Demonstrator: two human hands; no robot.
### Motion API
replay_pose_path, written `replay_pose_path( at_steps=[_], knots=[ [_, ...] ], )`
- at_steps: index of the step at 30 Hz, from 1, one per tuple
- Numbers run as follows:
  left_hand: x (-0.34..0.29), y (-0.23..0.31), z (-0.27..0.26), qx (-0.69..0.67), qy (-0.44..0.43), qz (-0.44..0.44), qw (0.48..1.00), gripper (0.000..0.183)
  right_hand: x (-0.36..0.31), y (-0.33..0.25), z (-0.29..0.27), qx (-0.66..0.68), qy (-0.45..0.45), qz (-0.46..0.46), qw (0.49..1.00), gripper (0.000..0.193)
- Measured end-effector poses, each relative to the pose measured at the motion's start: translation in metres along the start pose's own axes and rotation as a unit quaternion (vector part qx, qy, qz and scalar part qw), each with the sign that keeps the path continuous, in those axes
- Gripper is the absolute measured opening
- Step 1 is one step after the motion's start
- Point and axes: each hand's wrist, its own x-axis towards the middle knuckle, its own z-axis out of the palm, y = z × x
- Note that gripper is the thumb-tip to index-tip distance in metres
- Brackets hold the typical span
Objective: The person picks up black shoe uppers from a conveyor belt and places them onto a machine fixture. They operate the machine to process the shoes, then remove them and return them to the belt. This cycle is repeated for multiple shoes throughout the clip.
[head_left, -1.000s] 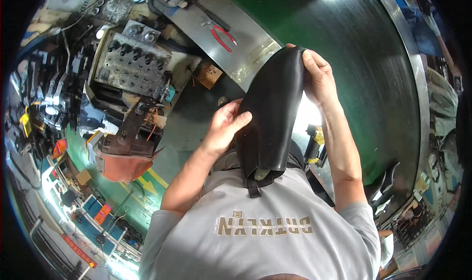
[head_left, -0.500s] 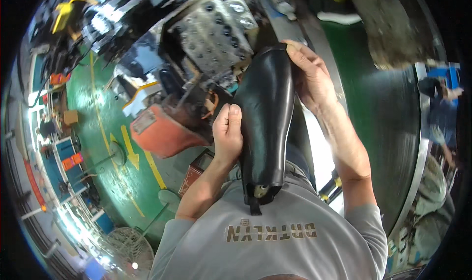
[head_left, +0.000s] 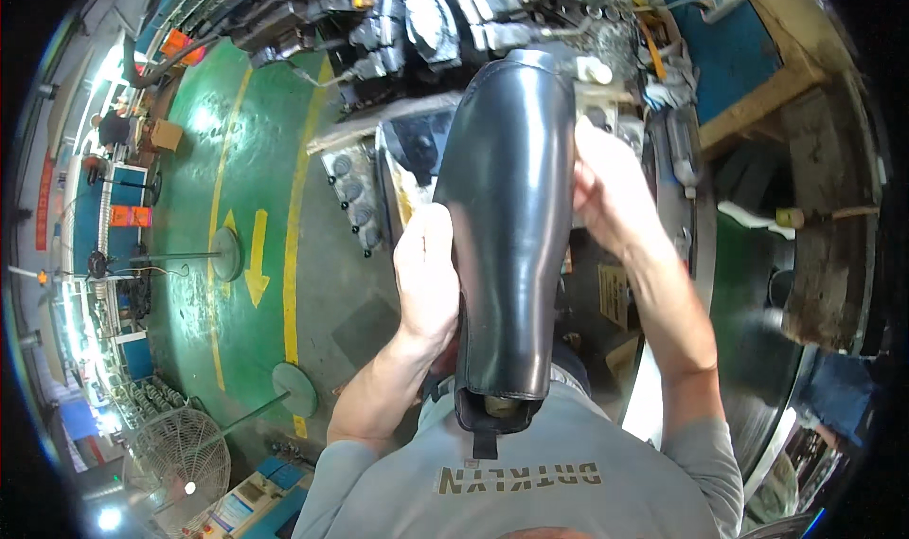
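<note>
A tall black leather boot shaft (head_left: 507, 226) is held upright in front of my chest, its smooth glossy side toward me. My left hand (head_left: 426, 274) grips its left edge at mid-height, thumb on the leather and fingers behind. My right hand (head_left: 611, 188) holds the right edge higher up, its fingers partly hidden behind the shaft. At the lower end, near my shirt, a small black pull tab (head_left: 485, 444) hangs down. A brownish piece (head_left: 500, 405) shows inside the opening there.
Beyond the boot stands a machine (head_left: 431, 27) with metal parts and hoses. To its left is a panel of black knobs (head_left: 352, 193). A wire fan (head_left: 180, 458) stands at lower left on the green floor with yellow lines. A wooden frame (head_left: 767, 94) is at upper right.
My view and body have turned toward the machine with hoses; the orange-red part has left view. The boot shaft has risen slightly, and my right hand has slid lower along its edge.
</note>
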Motion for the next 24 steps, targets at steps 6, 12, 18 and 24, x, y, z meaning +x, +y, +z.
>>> replay_pose_path(
  at_steps=[6,12,18,24],
  knots=[
    [0.068,0.013,-0.022,-0.061,0.015,0.011,0.998,0.032,0.048,0.031,0.022,0.024,-0.050,0.065,0.996,0.038],
    [0.142,0.008,-0.025,-0.099,0.063,-0.018,0.993,0.033,0.103,0.048,0.033,0.020,0.000,0.006,1.000,0.029],
    [0.184,-0.008,-0.021,-0.140,0.078,-0.024,0.987,0.034,0.139,0.066,0.035,0.134,0.038,-0.030,0.990,0.022],
    [0.192,-0.013,-0.016,-0.180,0.099,-0.042,0.978,0.035,0.153,0.076,0.026,0.141,0.044,-0.020,0.989,0.022]
  ],
)
